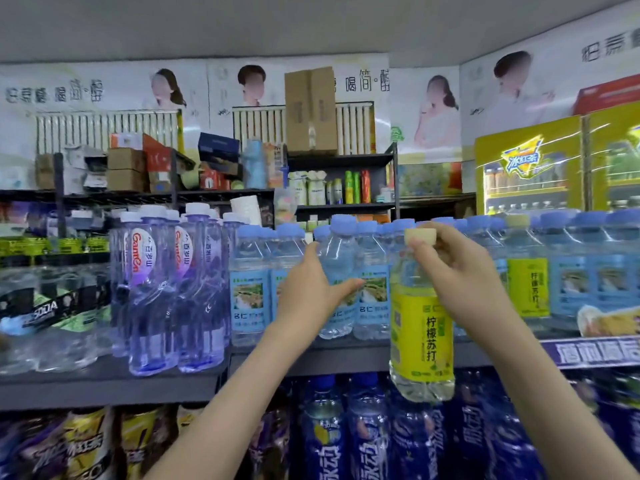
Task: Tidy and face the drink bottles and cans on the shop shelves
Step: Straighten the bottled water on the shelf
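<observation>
My right hand (446, 268) grips the neck of a yellow-labelled lemon soda bottle (420, 327) with a pale yellow cap, held in the air in front of the shelf edge. My left hand (311, 289) is wrapped around a blue-capped, blue-labelled water bottle (337, 271) standing in the front row of the shelf. More blue-label bottles (249, 282) fill the row on both sides. Another yellow-label bottle (528, 275) stands among the blue ones further right.
Tall purple-tinted Ganten water bottles (152, 289) stand left of the blue row. Shrink-wrapped soda packs (45, 306) lie at far left. The dark shelf edge (329, 358) runs below; dark blue drink bottles (367, 431) fill the shelf beneath. A yellow drinks cooler (530, 168) stands back right.
</observation>
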`<state>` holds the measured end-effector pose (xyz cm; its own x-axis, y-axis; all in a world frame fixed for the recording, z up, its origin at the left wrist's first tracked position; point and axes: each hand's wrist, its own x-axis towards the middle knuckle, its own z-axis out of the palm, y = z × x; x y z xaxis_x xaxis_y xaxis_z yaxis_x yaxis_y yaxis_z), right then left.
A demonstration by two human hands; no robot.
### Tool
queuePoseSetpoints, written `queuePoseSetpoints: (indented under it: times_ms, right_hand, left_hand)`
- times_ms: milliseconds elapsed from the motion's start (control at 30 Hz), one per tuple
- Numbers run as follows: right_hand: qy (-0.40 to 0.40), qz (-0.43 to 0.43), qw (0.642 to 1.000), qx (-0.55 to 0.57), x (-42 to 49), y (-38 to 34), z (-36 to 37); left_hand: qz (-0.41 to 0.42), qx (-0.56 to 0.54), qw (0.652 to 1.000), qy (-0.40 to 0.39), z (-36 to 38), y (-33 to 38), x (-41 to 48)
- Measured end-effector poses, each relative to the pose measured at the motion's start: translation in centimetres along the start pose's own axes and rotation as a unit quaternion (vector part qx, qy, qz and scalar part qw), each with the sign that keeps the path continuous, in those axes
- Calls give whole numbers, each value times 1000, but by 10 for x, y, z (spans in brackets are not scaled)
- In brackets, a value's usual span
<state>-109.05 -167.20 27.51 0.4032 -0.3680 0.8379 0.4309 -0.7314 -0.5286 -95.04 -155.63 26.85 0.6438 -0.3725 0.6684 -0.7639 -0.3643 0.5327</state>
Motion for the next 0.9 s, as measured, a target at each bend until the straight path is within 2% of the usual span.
queuePoseSetpoints:
  times_ms: [100,200,367,533,733,833,900]
  right_hand:
    - [-12,7,1000,-6,-2,3,6]
    - [-16,2,1000,-14,-4,7,13]
    - [-18,13,1000,-12,-9,13,22]
    - [-22,16,1000,-12,-11,10,25]
    - [-25,32,999,0,-15,7,21]
    - [-28,26,999,-2,-17,8,23]
    - [-27,25,999,2,-19,8,26]
  left_hand:
    - [30,122,991,40,2,-2,-7]
    - [66,266,955,112,-3,-2,-9]
    - [122,302,942,85,-9,-7,3]
    - [154,280,943,92,-8,-9,7]
    - [129,353,925,53,-25,-18,27]
    - [133,346,928,27,-28,-24,29]
    - [143,320,935,50,-26,-30,18]
